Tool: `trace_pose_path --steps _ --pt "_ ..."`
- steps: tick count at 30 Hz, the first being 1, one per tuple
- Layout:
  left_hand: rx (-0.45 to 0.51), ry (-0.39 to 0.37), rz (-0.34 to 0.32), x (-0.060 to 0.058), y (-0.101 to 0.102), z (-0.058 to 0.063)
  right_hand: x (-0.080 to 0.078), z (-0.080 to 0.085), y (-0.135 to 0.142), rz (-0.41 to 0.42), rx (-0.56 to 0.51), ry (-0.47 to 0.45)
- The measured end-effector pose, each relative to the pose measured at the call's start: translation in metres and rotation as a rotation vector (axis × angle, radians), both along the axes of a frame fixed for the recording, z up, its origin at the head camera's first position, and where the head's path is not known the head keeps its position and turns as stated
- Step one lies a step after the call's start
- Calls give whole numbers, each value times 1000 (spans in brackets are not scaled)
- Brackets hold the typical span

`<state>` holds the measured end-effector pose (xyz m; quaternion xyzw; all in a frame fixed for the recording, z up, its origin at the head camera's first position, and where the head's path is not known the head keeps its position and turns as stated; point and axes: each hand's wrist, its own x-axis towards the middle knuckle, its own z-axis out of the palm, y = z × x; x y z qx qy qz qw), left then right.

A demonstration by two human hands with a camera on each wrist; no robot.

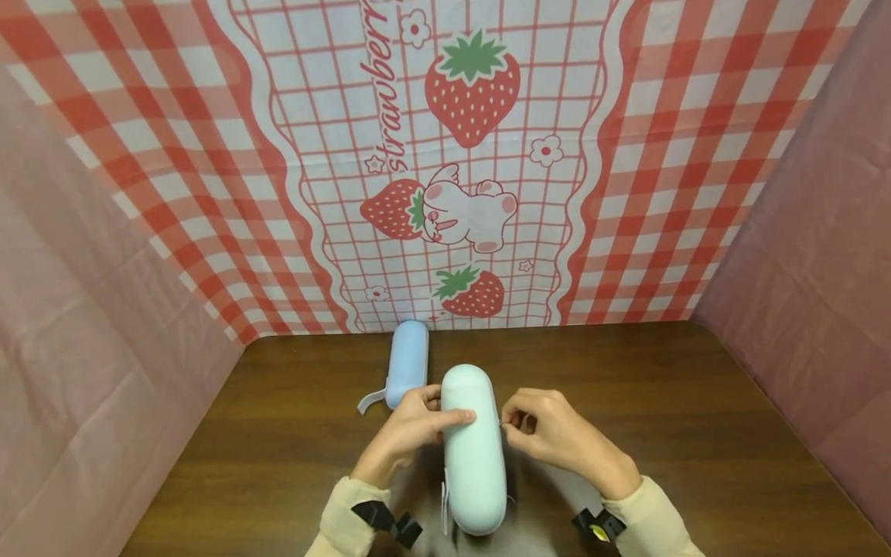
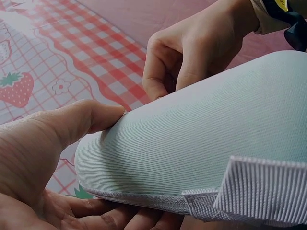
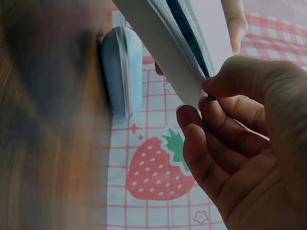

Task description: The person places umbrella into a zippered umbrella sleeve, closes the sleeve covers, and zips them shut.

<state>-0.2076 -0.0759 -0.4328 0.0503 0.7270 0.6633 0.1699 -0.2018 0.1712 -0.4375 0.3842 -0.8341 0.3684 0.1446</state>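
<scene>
My left hand [image 1: 409,427] grips a long, rounded mint-green zip case [image 1: 475,456], with the thumb across its top and the other fingers underneath. A pale fabric loop [image 2: 261,187] hangs from the zip edge on the left-hand side. On the case's right side, my right hand [image 1: 550,425] pinches the zip pull [image 3: 210,97] between thumb and index finger. In the right wrist view the zip [image 3: 184,36] is parted above the pull, showing a dark gap. The case's contents are hidden.
A light-blue zip case [image 1: 407,363] of similar shape, with a pale strap [image 1: 371,400], rests on the brown wooden table [image 1: 612,363] at the back. Behind it hangs a red-and-white strawberry cloth [image 1: 557,201]. Pink cloth walls [image 1: 800,309] flank both sides.
</scene>
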Motion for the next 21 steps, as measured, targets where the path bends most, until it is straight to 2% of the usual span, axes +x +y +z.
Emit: trace_pose_path --steps 7,21 --pt "2 9 17 0 -3 0 1 1 -2 20 13 -9" --pt "-1 16 22 -2 -5 1 2 0 -5 33 -4 29"
